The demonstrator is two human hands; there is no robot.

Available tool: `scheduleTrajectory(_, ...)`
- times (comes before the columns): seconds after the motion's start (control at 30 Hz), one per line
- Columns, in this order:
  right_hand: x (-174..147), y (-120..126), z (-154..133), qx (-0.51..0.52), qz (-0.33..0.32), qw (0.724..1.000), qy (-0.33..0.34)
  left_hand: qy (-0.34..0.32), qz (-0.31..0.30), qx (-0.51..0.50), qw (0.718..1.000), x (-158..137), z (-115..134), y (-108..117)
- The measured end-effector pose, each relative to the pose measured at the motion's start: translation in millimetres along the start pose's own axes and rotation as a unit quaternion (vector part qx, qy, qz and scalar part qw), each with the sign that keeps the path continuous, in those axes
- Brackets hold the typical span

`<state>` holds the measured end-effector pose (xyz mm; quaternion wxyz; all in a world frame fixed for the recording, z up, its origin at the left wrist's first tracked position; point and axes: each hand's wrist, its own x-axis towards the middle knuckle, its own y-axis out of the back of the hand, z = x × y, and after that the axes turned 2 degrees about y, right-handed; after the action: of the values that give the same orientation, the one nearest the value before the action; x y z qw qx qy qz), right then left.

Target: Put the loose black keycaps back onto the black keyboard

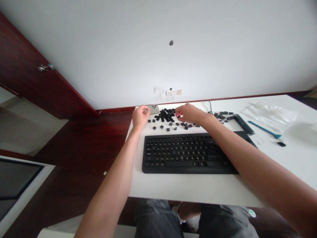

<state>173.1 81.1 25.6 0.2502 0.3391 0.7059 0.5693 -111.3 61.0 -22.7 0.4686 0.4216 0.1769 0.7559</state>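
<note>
Keyboard (174,148) is flat on the worktop (193,189), long axis left-right, spacebar edge toward the person. Right hand (190,113) is at the loose keys (166,115), left hand (140,117) by the phone (155,108); both grips look narrow, can't tell if either's holding anything.

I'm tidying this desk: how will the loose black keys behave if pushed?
The loose keys look small, so probably light. Lying unattached on the smooth-looking desk, they'd likely slide; their squarish shapes make rolling unlikely.
</note>
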Motion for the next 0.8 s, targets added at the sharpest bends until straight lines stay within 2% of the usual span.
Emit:
scheduleTrajectory(0.1, 0, 0, -2, -0.003, -0.004, 1.0, 0.0, -0.057, -0.071, 0.048, 0.995, -5, 17, 3)
scheduleTrajectory(0.2, 2, -3, -2, -0.013, -0.011, 1.0, -0.004, -0.068, -0.128, 0.083, 0.986, -7, 26, 5)
scheduleTrajectory(0.3, 4, -7, 0, -0.015, -0.018, 1.0, -0.004, -0.066, -0.159, 0.102, 0.98, -6, 27, 6)
scheduleTrajectory(0.5, 5, -9, 4, -0.01, -0.03, 0.999, 0.018, -0.053, -0.189, 0.121, 0.973, -8, 27, 6)
scheduleTrajectory(0.7, 0, 2, -3, 0.014, -0.05, 0.998, 0.024, -0.05, -0.192, 0.129, 0.972, -9, 28, 7)
scheduleTrajectory(0.8, -2, 7, -6, 0.021, -0.039, 0.999, 0.03, -0.05, -0.191, 0.133, 0.971, -9, 28, 7)
